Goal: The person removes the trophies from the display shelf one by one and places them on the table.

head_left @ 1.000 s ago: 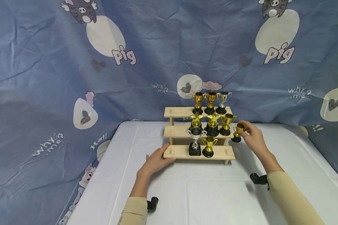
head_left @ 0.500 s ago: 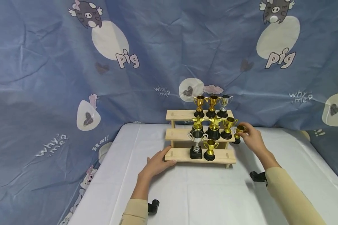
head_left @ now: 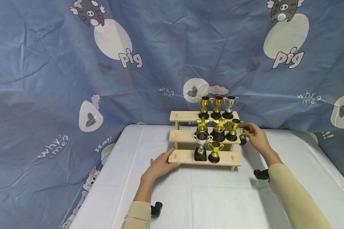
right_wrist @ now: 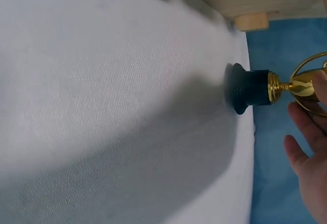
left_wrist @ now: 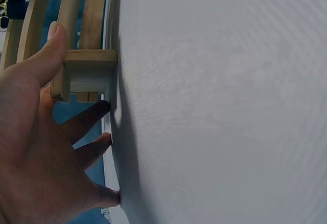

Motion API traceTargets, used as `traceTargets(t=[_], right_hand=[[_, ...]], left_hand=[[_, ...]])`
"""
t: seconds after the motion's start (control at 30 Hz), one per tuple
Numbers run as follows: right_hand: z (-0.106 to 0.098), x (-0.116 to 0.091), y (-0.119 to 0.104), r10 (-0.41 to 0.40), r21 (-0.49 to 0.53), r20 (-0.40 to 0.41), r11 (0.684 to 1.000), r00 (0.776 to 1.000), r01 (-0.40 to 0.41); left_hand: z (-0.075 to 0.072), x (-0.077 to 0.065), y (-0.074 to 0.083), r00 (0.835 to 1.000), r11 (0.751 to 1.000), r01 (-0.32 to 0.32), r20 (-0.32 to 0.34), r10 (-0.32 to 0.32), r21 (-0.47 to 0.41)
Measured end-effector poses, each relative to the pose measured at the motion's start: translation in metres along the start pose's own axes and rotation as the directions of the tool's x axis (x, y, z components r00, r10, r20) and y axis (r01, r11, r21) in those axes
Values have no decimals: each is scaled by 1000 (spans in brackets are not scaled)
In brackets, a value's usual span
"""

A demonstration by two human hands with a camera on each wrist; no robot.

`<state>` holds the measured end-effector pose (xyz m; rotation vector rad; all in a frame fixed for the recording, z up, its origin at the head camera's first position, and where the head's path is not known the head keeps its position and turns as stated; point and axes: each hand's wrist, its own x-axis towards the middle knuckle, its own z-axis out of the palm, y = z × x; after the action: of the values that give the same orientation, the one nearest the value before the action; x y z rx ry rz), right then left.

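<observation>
A three-step wooden shelf [head_left: 186,156] carries several small trophies. My left hand [head_left: 159,165] holds the left end of its lowest step; in the left wrist view the thumb [left_wrist: 50,55] lies along the board and the other fingers spread down towards the table. To the right of the shelf my right hand [head_left: 257,139] pinches a small gold trophy cup [right_wrist: 302,86] with a black base by its cup. That base is at or just over the white cloth; whether it touches, I cannot tell. A silver trophy [head_left: 201,143] and a gold trophy cup [head_left: 214,152] stand on the lowest step.
Two gold star trophies [head_left: 219,128] and a gold cup [head_left: 234,129] stand on the middle step. On the top step are two gold cups [head_left: 204,106] and a silver cup [head_left: 230,106]. Behind the white-clothed table [head_left: 212,197] hangs a blue printed curtain [head_left: 149,38].
The right hand has brought the gold trophy cup slightly closer to the shelf's right side. My left hand stays on the shelf's end. The head view has shifted a little.
</observation>
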<state>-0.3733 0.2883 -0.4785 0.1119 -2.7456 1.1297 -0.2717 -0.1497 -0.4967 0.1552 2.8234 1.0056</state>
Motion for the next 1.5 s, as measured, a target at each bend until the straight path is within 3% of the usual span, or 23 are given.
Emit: traceTargets(t=[0.3, 0.57, 0.83, 1.2, 1.37, 1.5], right_hand=[[2, -3, 12, 30, 31, -16, 999, 999, -29], [1, 0, 12, 6, 41, -74, 999, 997, -3], [11, -9, 23, 0, 68, -14, 998, 1000, 1], [9, -13, 25, -19, 139, -35, 990, 999, 24], [3, -15, 20, -46, 113, -69, 992, 997, 54], [-2, -16, 15, -79, 72, -147, 993, 986, 90]], left_hand=[[5, 1, 1, 1000, 1000, 5, 3, -5, -3], [4, 5, 4, 1000, 1000, -23, -16, 23, 2], [7, -2, -2, 1000, 1000, 3, 7, -3, 21], [7, -4, -3, 1000, 1000, 11, -5, -11, -5], [6, -4, -3, 1000, 1000, 15, -5, -15, -16], [4, -1, -3, 1000, 1000, 9, -19, -10, -16]])
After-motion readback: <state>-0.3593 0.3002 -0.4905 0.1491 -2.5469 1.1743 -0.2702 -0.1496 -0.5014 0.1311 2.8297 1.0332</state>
